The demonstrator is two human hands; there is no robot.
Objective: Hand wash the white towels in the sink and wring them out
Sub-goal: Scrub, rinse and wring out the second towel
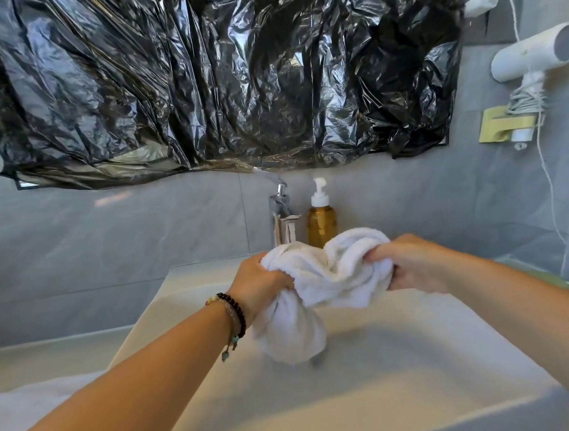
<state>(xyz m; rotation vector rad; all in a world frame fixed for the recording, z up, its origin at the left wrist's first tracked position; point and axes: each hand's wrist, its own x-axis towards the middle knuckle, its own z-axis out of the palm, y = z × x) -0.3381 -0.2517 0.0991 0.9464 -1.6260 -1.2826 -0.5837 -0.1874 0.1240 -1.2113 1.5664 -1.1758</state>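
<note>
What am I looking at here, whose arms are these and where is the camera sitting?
There is no machine here: a person wears one wide-angle camera on the head, looking forward and down, so the two arms reaching in are their own. The left hand and the right hand each take a grip on a white towel, bunched between them above the sink, with one end hanging down. Behind it stand a chrome tap and an amber pump bottle. A black plastic sheet hangs on the wall above, and a white hair dryer is mounted at the right.
</note>
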